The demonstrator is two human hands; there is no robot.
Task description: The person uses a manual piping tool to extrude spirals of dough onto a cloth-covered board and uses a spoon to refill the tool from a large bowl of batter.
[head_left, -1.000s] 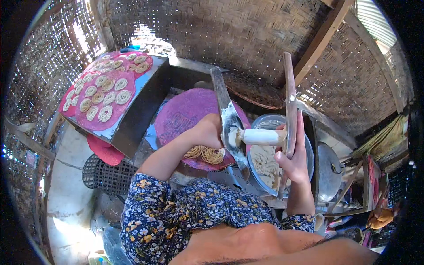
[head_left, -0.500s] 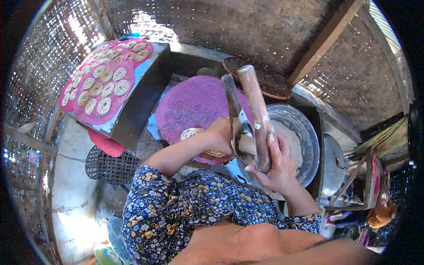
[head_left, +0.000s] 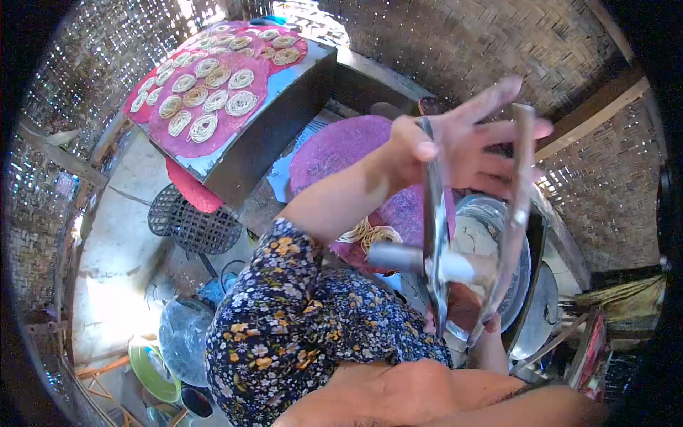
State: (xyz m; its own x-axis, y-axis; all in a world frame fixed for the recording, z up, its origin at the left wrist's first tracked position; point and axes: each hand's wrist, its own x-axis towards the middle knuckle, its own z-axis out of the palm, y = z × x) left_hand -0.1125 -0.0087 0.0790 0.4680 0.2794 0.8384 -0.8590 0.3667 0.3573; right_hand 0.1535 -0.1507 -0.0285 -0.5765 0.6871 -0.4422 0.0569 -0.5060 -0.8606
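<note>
Tilted in front of me is a two-handled press, with two long bars and a pale cylinder between them, blurred by motion. My right hand grips it low down, partly hidden behind the bars. My left hand is raised by the upper ends of the bars. Its fingers are spread and smeared by motion, with the thumb next to the dark bar. Below lies a round purple cloth bearing a few coils of pale noodle strands. Behind the press stands a grey basin with pale flour or dough inside.
At the far left, a box-like stand carries pink cloths covered with several noodle coils. A black plastic stool stands on the floor below it. A green basin is at lower left. A metal lid lies right of the basin.
My left hand has come off the press's middle and risen, its fingers spreading. The press has shifted right and turned, its bars wider apart and the cylinder showing. My view has swung to the right.
</note>
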